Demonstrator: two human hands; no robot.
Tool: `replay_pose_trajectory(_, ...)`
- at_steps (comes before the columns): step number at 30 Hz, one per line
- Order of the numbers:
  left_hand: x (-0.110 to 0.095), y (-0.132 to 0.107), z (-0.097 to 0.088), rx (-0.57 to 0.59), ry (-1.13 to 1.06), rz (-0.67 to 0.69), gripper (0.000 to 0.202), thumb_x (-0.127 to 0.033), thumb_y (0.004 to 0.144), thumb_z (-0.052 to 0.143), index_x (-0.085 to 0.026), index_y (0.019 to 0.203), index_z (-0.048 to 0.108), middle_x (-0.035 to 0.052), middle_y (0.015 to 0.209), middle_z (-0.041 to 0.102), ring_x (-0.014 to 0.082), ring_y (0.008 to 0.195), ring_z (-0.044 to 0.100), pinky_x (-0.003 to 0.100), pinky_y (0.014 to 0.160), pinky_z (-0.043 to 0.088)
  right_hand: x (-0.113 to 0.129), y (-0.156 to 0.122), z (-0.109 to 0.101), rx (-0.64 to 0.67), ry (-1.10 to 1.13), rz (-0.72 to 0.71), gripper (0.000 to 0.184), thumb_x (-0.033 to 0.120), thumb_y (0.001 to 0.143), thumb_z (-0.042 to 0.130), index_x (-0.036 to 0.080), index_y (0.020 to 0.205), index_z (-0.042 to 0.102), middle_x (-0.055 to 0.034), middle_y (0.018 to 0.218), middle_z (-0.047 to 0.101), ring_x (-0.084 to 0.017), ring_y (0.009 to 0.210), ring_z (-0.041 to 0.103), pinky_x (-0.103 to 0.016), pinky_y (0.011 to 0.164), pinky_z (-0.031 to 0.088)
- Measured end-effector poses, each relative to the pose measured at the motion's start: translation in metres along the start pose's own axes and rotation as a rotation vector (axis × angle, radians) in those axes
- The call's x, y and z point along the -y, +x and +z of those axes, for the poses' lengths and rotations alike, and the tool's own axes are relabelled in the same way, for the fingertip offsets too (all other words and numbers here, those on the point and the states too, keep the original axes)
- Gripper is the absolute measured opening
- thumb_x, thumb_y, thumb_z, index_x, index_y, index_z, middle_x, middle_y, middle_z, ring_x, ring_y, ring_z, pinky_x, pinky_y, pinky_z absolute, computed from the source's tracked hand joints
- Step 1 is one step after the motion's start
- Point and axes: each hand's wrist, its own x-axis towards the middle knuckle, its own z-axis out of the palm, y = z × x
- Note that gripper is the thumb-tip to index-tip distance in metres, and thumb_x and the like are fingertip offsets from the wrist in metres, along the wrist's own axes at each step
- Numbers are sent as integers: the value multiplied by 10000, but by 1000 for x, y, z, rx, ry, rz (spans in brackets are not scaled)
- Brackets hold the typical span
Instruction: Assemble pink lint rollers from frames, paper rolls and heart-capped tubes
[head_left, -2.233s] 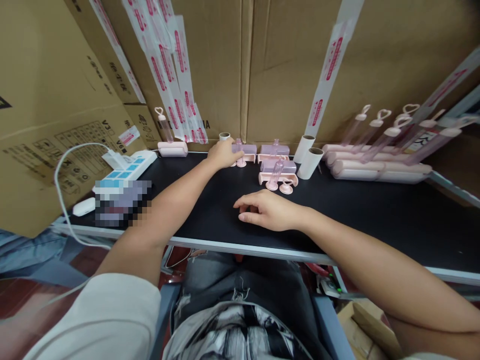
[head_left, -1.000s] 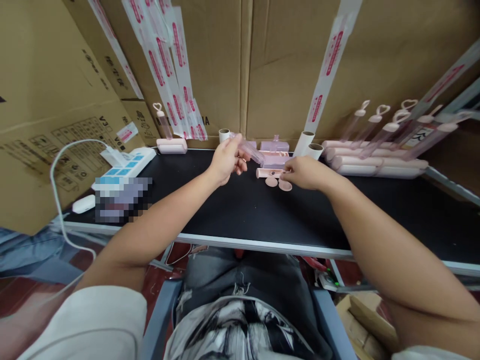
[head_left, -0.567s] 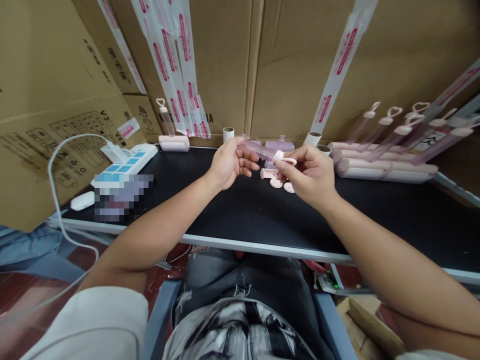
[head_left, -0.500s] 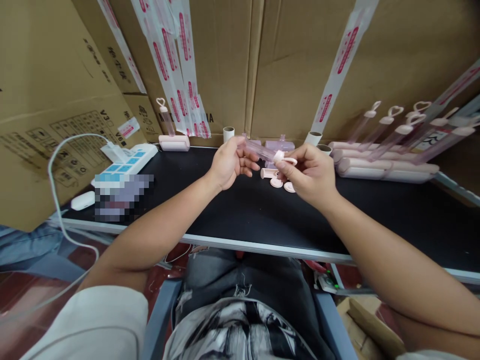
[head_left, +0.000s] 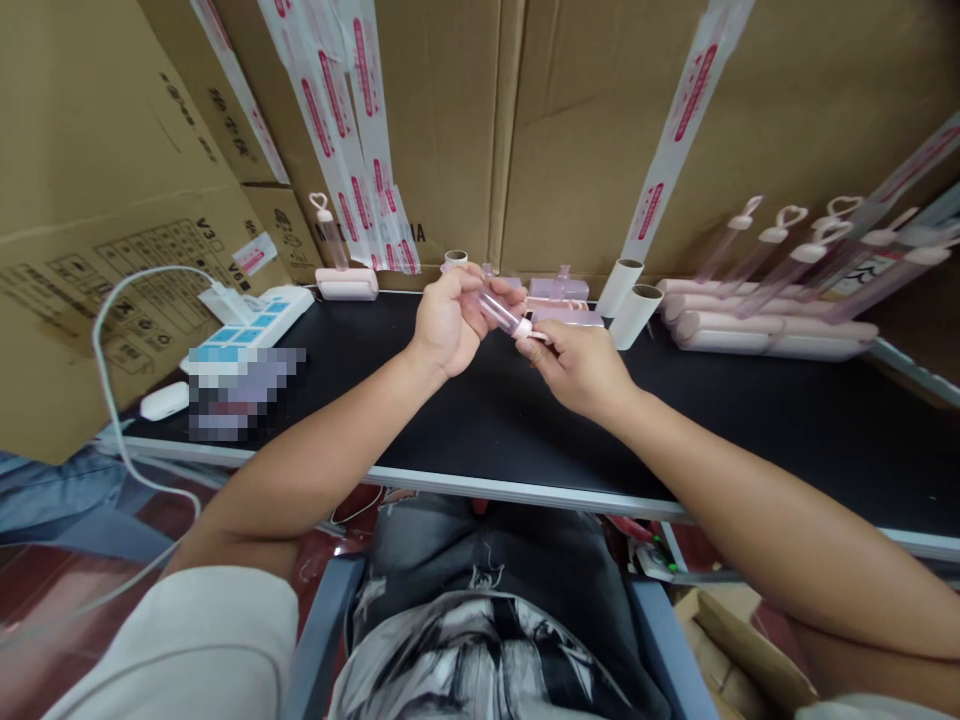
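Over the black tabletop, a translucent pink tube, which looks like a lint roller handle, is held at a slant between both hands. My left hand is closed around its upper end, the fingers curled along the clear barrel. At the lower end, my right hand pinches the pale pink loop cap. Just behind the hands lie translucent lilac-pink plastic parts, partly hidden. Right of them stand two white rolls, and another white roll shows behind my left hand.
Several pink lint rollers with heart-loop handles stand at the right. One more lint roller stands back left. A white power strip, its cable and a white case lie left. Cardboard walls the back.
My right hand has moved left and down, bringing the loop end with it. The tube now points more steeply downward, and my left fingers have closed further around it.
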Motion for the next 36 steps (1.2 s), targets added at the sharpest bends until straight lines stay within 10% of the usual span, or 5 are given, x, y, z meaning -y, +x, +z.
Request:
replay_pose_trajectory(8, -2, -6, 17, -82, -16, 50, 488, -507, 984, 760, -224, 712, 470, -65, 579, 460, 96, 555, 578, 270, 668, 579, 26, 1, 4, 162, -247, 43, 311, 345, 1125, 482, 151, 1042, 709, -151, 920, 803, -304, 891, 755, -315, 679, 331)
replay_pose_trajectory(27, 14, -8, 18, -70, -145, 108, 578, -579, 1008, 729, -217, 711, 390, -73, 572, 378, 64, 505, 482, 242, 563, 491, 9, -7, 26, -21, -267, -48, 539, 486, 1155, 265, 189, 912, 644, -178, 849, 759, -298, 753, 703, -360, 647, 399)
replay_pose_trajectory(32, 16, -8, 15, -51, -200, 68, 543, -494, 996, 767, -214, 727, 387, -88, 574, 389, 50, 484, 468, 225, 552, 478, 6, -6, 27, 43, 101, -33, 711, 788, 1079, 226, 229, 800, 566, -155, 763, 741, -265, 662, 687, -367, 632, 468)
replay_pose_trajectory(36, 16, -4, 9, 43, -188, -12, 520, -460, 968, 800, -220, 746, 396, -96, 572, 424, 52, 474, 489, 221, 539, 484, 2, 1, 15, 510, 682, 139, 802, 945, 962, 357, 198, 969, 649, -73, 700, 728, -184, 461, 593, -315, 463, 446)
